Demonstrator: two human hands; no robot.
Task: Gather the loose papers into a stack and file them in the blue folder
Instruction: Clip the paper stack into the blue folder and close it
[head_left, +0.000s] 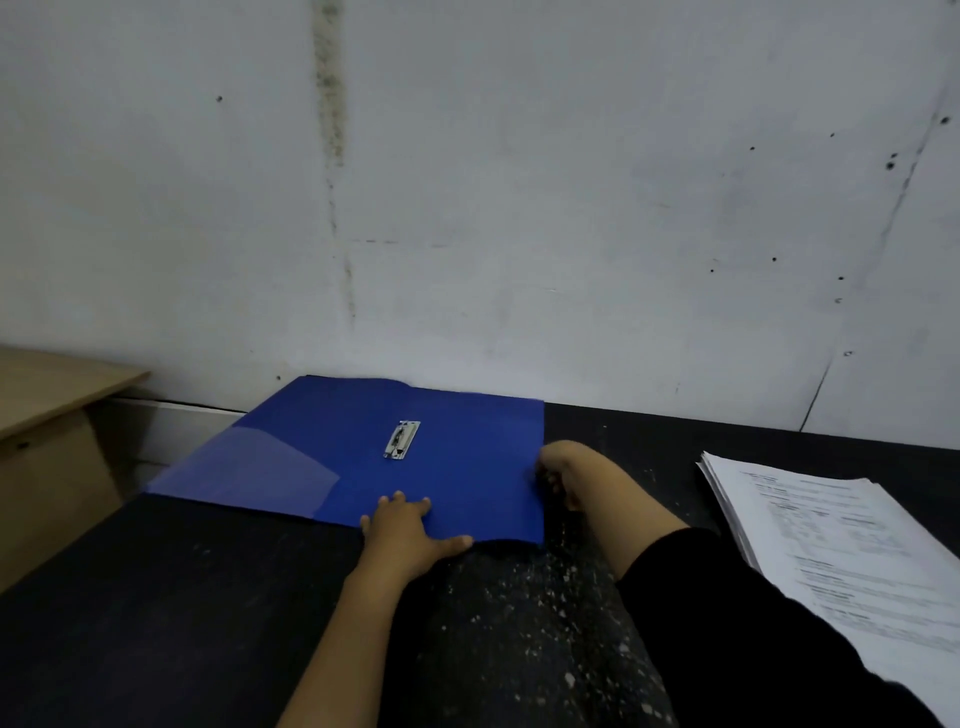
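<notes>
— Where's the folder in the head view?

— Your folder (457, 467) lies open and flat on the dark surface (156, 597), its far edge close against the wall (519, 182); a metal clip (401, 439) sits near its middle; a pale see-through pocket (249, 467) is on its left flap; a wooden desk (52, 441) stands off to the left.

— And my hands?

— Your left hand (410, 530) lies flat on the folder's near edge; its fingers (400, 501) are straight and released, grasping nothing; your right hand (558, 470) is at the folder's right edge, fingers curled against it; whether they're grasping that edge or only clenched beside it, I cannot tell.

— The papers?

— Your papers (831, 530) lie in a rough stack on the surface to the right, well apart from the folder; they're printed side up, with the sheets fanned at the far corner; your black sleeve (727, 623) hides part of their near-left edge.
</notes>
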